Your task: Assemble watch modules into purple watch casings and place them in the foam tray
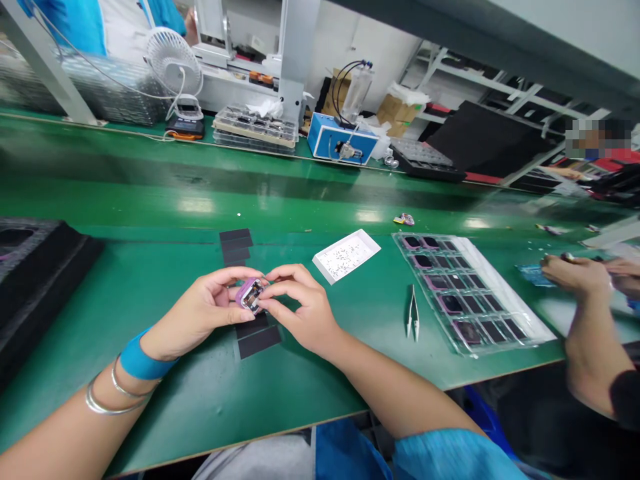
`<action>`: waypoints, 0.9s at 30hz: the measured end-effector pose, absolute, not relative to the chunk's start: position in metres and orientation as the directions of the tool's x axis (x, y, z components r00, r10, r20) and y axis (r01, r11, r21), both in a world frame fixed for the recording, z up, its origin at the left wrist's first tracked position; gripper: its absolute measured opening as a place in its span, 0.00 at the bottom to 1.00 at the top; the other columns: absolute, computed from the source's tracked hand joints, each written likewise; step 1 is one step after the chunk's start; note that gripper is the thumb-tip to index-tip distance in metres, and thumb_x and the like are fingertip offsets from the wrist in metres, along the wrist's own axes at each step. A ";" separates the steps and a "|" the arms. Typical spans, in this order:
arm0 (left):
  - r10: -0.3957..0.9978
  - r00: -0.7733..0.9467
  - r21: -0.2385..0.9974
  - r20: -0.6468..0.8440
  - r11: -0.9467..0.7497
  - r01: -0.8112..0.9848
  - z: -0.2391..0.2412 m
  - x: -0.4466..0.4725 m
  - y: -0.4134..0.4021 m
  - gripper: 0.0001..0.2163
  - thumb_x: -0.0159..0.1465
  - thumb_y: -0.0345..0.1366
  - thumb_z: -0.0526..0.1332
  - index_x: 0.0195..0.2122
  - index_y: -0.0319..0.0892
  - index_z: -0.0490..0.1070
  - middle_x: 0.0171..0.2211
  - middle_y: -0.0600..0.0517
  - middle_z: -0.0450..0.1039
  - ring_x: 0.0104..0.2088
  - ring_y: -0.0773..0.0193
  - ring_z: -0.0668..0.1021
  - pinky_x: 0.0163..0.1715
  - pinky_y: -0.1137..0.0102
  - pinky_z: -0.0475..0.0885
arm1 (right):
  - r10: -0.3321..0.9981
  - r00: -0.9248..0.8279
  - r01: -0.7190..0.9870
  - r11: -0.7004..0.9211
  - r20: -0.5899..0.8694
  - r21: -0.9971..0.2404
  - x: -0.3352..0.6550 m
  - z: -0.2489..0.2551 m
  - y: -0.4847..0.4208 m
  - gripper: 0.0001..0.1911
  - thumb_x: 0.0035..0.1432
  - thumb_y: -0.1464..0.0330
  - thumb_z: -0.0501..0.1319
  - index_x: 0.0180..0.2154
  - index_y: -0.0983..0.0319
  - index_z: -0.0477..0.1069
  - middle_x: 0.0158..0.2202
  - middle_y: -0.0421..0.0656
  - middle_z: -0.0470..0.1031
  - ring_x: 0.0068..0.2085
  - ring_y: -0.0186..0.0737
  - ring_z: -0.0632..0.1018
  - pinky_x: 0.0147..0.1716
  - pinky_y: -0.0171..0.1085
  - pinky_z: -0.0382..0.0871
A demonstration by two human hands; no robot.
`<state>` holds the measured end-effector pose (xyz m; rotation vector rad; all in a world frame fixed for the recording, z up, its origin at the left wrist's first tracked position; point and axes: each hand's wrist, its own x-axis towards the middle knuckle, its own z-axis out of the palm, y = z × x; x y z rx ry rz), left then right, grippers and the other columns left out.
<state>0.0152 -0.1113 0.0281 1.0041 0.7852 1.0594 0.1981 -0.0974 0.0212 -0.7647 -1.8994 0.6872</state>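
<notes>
**Both hands on a small purple case**

Green matting covers the long bench [150, 280] under our hands, with shelving and machines along the far side. We pinch a small purple case [249, 294] between both hands, just above the bench. Our left hand [200, 313] has its fingers curled shut around the case's near side; our right hand [300, 310] closes thumb and forefinger on its other edge. Dark foam strips [257, 340] lie just beneath our hands, more strips [235, 245] just beyond them. To the right of our right hand lie tweezers [413, 313], a white tray of tiny parts [346, 255] and a clear tray of cases [470, 293]. A co-worker's hand [575, 275] works further right. We judge the case light, stiff and smooth, likely with delicate insides, so best held by its outer edges.
</notes>
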 end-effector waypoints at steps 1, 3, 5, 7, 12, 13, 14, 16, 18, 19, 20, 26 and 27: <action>0.949 0.311 0.935 -0.054 0.157 -0.317 0.028 0.015 -0.111 0.20 0.47 0.23 0.70 0.40 0.48 0.76 0.37 0.52 0.78 0.34 0.68 0.79 0.37 0.78 0.75 | 0.750 -0.358 0.220 0.647 0.557 -0.730 0.198 0.021 -0.097 0.03 0.55 0.72 0.64 0.32 0.58 0.74 0.39 0.42 0.72 0.43 0.38 0.74 0.46 0.41 0.70; 0.949 0.309 0.940 -0.059 0.157 -0.302 0.028 0.014 -0.112 0.20 0.48 0.23 0.70 0.41 0.48 0.76 0.38 0.52 0.78 0.35 0.68 0.79 0.37 0.78 0.75 | 0.747 -0.354 0.214 0.651 0.564 -0.728 0.198 0.021 -0.097 0.03 0.55 0.72 0.64 0.31 0.58 0.75 0.39 0.42 0.72 0.43 0.38 0.74 0.46 0.40 0.70; 0.950 0.307 0.944 -0.057 0.152 -0.294 0.027 0.014 -0.112 0.20 0.47 0.23 0.70 0.41 0.48 0.76 0.38 0.52 0.78 0.34 0.68 0.78 0.37 0.77 0.75 | 0.740 -0.353 0.205 0.659 0.573 -0.724 0.198 0.021 -0.097 0.03 0.55 0.73 0.63 0.31 0.59 0.75 0.39 0.43 0.72 0.43 0.38 0.74 0.46 0.40 0.70; 0.951 0.305 0.946 -0.054 0.146 -0.290 0.027 0.013 -0.112 0.20 0.47 0.24 0.70 0.41 0.47 0.76 0.38 0.52 0.78 0.34 0.68 0.78 0.37 0.77 0.75 | 0.739 -0.351 0.205 0.659 0.575 -0.723 0.198 0.020 -0.097 0.03 0.54 0.73 0.63 0.32 0.59 0.75 0.39 0.43 0.72 0.43 0.38 0.74 0.45 0.40 0.70; 0.948 0.313 0.947 -0.057 0.150 -0.284 0.027 0.014 -0.112 0.20 0.47 0.24 0.70 0.41 0.47 0.76 0.37 0.52 0.78 0.34 0.68 0.78 0.36 0.77 0.75 | 0.754 -0.348 0.221 0.644 0.557 -0.733 0.198 0.020 -0.097 0.03 0.55 0.72 0.64 0.31 0.58 0.75 0.39 0.43 0.71 0.43 0.38 0.74 0.45 0.40 0.70; 0.948 0.312 0.948 -0.057 0.150 -0.282 0.027 0.014 -0.112 0.20 0.47 0.24 0.70 0.41 0.47 0.76 0.37 0.52 0.78 0.34 0.68 0.78 0.36 0.77 0.75 | 0.756 -0.350 0.224 0.641 0.554 -0.734 0.198 0.020 -0.097 0.03 0.54 0.72 0.64 0.31 0.58 0.75 0.39 0.42 0.71 0.43 0.38 0.74 0.45 0.40 0.69; 0.949 0.311 0.948 -0.060 0.152 -0.280 0.027 0.014 -0.112 0.20 0.47 0.24 0.70 0.42 0.47 0.75 0.37 0.52 0.78 0.34 0.67 0.78 0.36 0.76 0.75 | 0.759 -0.351 0.229 0.638 0.549 -0.736 0.198 0.020 -0.097 0.02 0.54 0.72 0.64 0.31 0.58 0.74 0.39 0.42 0.72 0.43 0.38 0.74 0.45 0.40 0.69; 0.951 0.300 0.948 -0.071 0.158 -0.276 0.027 0.015 -0.112 0.20 0.47 0.25 0.70 0.42 0.47 0.75 0.38 0.51 0.78 0.34 0.66 0.79 0.37 0.75 0.75 | 0.767 -0.361 0.241 0.626 0.531 -0.741 0.199 0.021 -0.097 0.02 0.54 0.72 0.64 0.30 0.59 0.74 0.39 0.42 0.71 0.43 0.38 0.73 0.46 0.40 0.68; 0.954 0.287 0.947 -0.085 0.167 -0.274 0.028 0.015 -0.113 0.21 0.47 0.25 0.71 0.42 0.46 0.75 0.38 0.51 0.78 0.35 0.65 0.79 0.37 0.74 0.75 | 0.775 -0.377 0.255 0.613 0.507 -0.748 0.200 0.023 -0.097 0.02 0.53 0.72 0.64 0.30 0.59 0.73 0.40 0.42 0.71 0.44 0.38 0.73 0.47 0.41 0.68; 0.956 0.279 0.946 -0.093 0.172 -0.274 0.028 0.016 -0.113 0.21 0.47 0.25 0.71 0.42 0.46 0.75 0.38 0.50 0.78 0.35 0.64 0.79 0.38 0.73 0.75 | 0.778 -0.384 0.262 0.607 0.496 -0.750 0.200 0.023 -0.097 0.02 0.53 0.72 0.64 0.30 0.59 0.73 0.40 0.43 0.71 0.45 0.39 0.73 0.47 0.41 0.67; 0.957 0.270 0.945 -0.101 0.177 -0.273 0.028 0.016 -0.114 0.21 0.47 0.26 0.71 0.43 0.46 0.75 0.38 0.50 0.78 0.35 0.63 0.79 0.38 0.73 0.75 | 0.781 -0.391 0.269 0.603 0.488 -0.751 0.200 0.024 -0.097 0.02 0.53 0.72 0.64 0.30 0.60 0.73 0.40 0.43 0.71 0.45 0.39 0.72 0.48 0.41 0.67; 0.961 0.246 0.941 -0.124 0.192 -0.278 0.027 0.016 -0.112 0.21 0.47 0.27 0.71 0.43 0.45 0.75 0.38 0.49 0.78 0.36 0.63 0.79 0.38 0.73 0.74 | 0.740 -0.407 0.297 0.661 0.535 -0.689 0.195 0.027 -0.099 0.03 0.53 0.72 0.63 0.29 0.60 0.71 0.40 0.43 0.72 0.44 0.39 0.72 0.47 0.41 0.66; 0.962 0.243 0.941 -0.126 0.193 -0.277 0.027 0.015 -0.112 0.21 0.47 0.27 0.71 0.43 0.46 0.75 0.39 0.49 0.78 0.36 0.63 0.79 0.38 0.73 0.74 | 0.722 -0.406 0.312 0.686 0.561 -0.657 0.196 0.029 -0.098 0.03 0.53 0.72 0.63 0.29 0.60 0.71 0.40 0.44 0.72 0.44 0.39 0.72 0.46 0.41 0.67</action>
